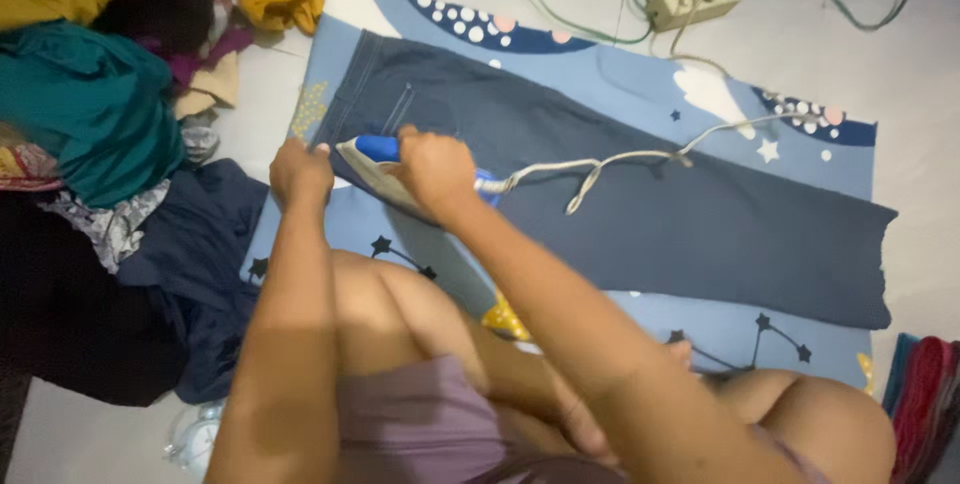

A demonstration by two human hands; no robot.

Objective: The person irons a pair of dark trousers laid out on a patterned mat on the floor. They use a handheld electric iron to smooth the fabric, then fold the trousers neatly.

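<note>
Dark navy trousers [640,194] lie flat on a light blue patterned blanket [640,79] on the floor. My right hand [432,169] grips the blue handle of a white and blue iron [372,157], which rests on the waist end of the trousers. My left hand [300,172] presses down on the trousers' edge just left of the iron. The iron's pale cord [610,161] trails right across the trousers. My bare knees are folded over the blanket's near edge.
A heap of clothes [90,104] in teal, yellow and dark colours lies at the left. A power strip [690,2] with green cables sits on the white tiles at the back. Folded red cloth [925,394] is at the right edge.
</note>
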